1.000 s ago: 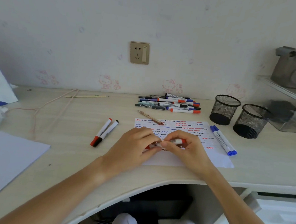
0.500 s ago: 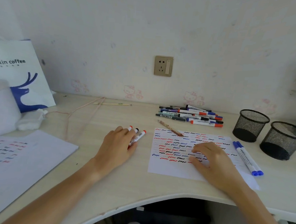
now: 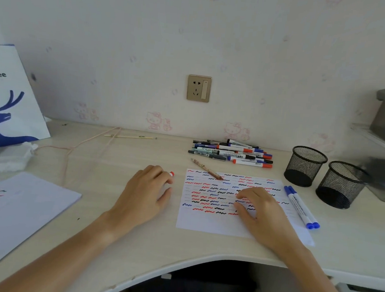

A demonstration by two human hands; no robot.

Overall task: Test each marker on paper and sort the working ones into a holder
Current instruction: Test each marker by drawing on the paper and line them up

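My left hand (image 3: 146, 194) lies palm down on the desk left of the test paper (image 3: 215, 225), covering markers. Only a red marker tip (image 3: 171, 173) pokes out past the fingers, and the grip is hidden. Fingers spread, my right hand (image 3: 261, 211) rests flat on the paper, which is full of red, blue and black squiggles. A pile of markers (image 3: 232, 153) lies behind the paper. Two blue markers (image 3: 301, 206) lie along its right edge. Two black mesh holders (image 3: 305, 166) (image 3: 341, 184) stand at the right and look empty.
A brown pencil (image 3: 206, 168) lies across the paper's top edge. At the left are a sheet stack (image 3: 23, 202), a white coffee bag (image 3: 10, 101), a cloth (image 3: 11, 156) and a pink cord (image 3: 73, 149). A shelf (image 3: 383, 141) juts in at the right. The desk's front edge curves inward.
A second ago both hands held a red marker over the paper. My left hand carried it left to the markers beside the paper; my right hand dropped flat onto the paper.
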